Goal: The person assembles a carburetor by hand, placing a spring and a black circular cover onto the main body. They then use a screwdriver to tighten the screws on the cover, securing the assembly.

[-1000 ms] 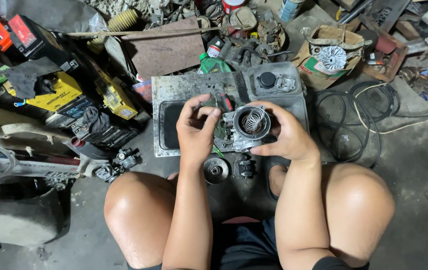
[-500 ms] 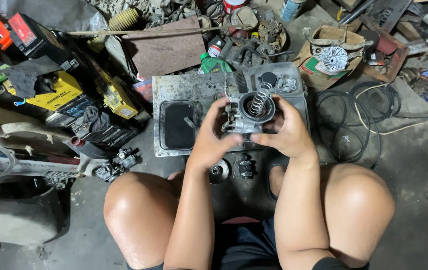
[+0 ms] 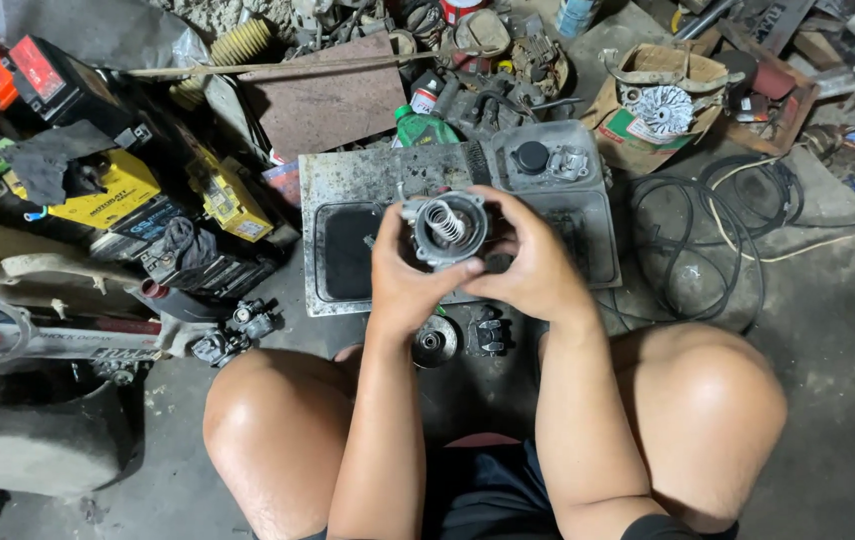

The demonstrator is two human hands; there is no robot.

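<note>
Since half a second ago both hands have turned the round metal housing (image 3: 445, 228) slightly, so its coil spring (image 3: 445, 221) now faces straight up at the camera, while the grey flat tray (image 3: 348, 180) on the floor beneath has stayed put. Left hand (image 3: 403, 285) wraps the housing's near left side with fingers clamped on it, thumb across the lower rim, and right hand (image 3: 530, 265) grips the right side likewise, above the tray; below the wrists lie a small round cap (image 3: 435, 342) and a dark small part (image 3: 488, 335), well apart from the black cable loop (image 3: 693, 240)
</note>
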